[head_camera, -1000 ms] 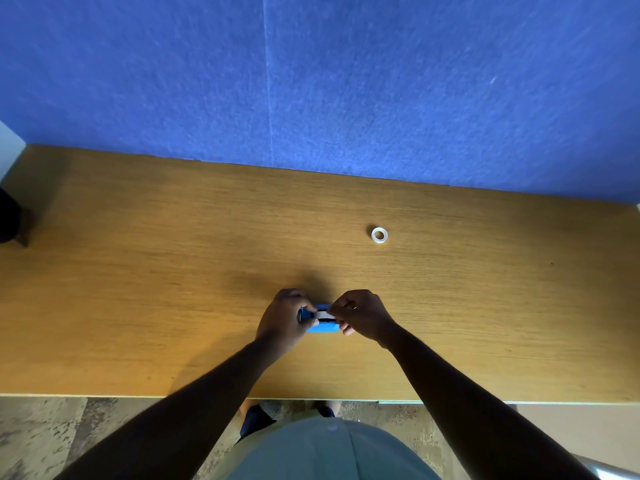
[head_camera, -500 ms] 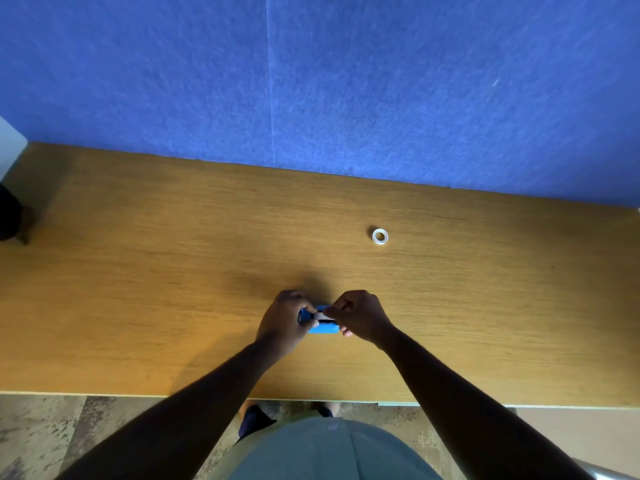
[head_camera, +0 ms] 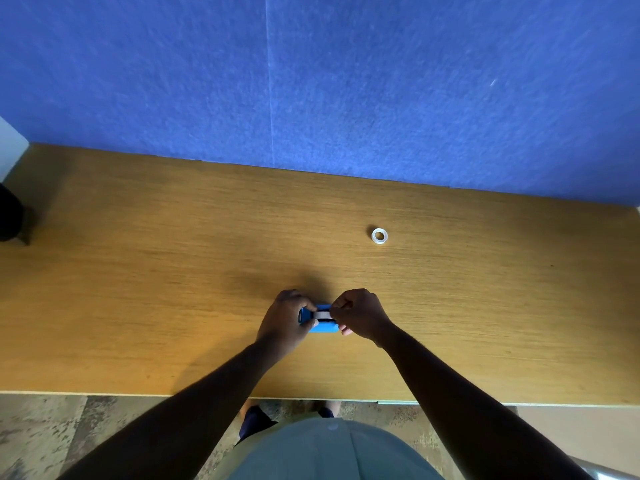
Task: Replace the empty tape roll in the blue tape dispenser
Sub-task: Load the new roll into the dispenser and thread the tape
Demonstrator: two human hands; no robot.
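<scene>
A dark object point(head_camera: 10, 216) sits at the far left edge of the wooden desk point(head_camera: 138, 289), partly cut off by the frame. Behind the desk stands a blue fabric partition point(head_camera: 346, 81). Near the middle of the desk's front half, the left hand point(head_camera: 282, 320) curls around the left end of the blue tape dispenser point(head_camera: 320, 320), fingers folded over its top and thumb against its near side. The dispenser rests on the desk between the two hands; only its middle section shows, with a white band of tape point(head_camera: 322, 314) crossing its top. The right hand point(head_camera: 360, 315) closes over the dispenser's right end, thumb and forefinger pinched together at the white band; whether they grip the tape itself or the roll cannot be told. Farther back and to the right, well apart from the hands, a small white ring-shaped tape roll point(head_camera: 379, 235) lies flat on the desk. Both forearms enter from the lower edge.
</scene>
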